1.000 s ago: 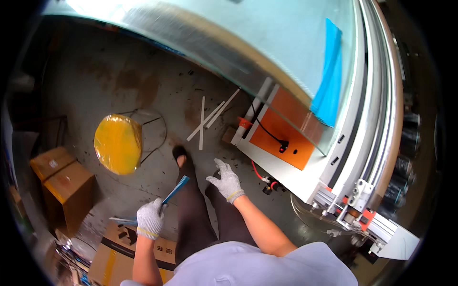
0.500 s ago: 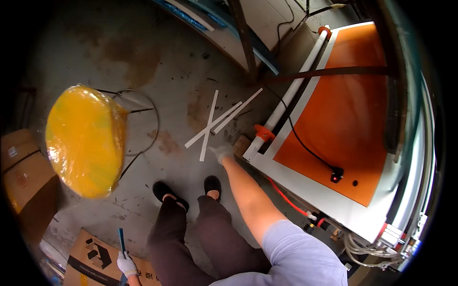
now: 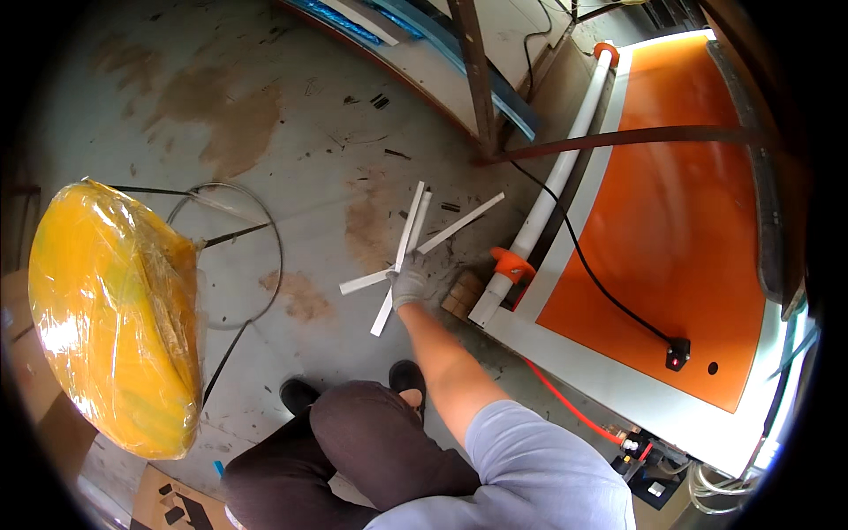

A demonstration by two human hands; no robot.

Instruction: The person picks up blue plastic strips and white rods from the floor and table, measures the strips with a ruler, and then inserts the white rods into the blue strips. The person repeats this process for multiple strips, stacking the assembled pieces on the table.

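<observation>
My right hand [image 3: 408,286], in a pale work glove, reaches down to the floor. Its fingers close around the place where several thin white strips [image 3: 410,223] cross. The ends of the strips fan out on several sides of the hand, and its fingertips are partly hidden among them. At the lower left, only the edge of my gloved left hand [image 3: 232,518] shows beside my bent knee, its fingers hidden. The tip of a blue strip [image 3: 219,468] sticks up just above it, as when that hand gripped it.
A yellow plastic-wrapped stool seat [image 3: 115,318] stands at left on metal legs. At right is a machine with an orange bed [image 3: 654,221], a white roller [image 3: 556,159] and a black cable. A rack [image 3: 477,79] rises at the back. Cardboard [image 3: 172,503] lies at lower left.
I have crouched lower, and my knees now cover most of my left hand. My right hand has moved onto the white strips and taken hold of them; their arrangement has shifted.
</observation>
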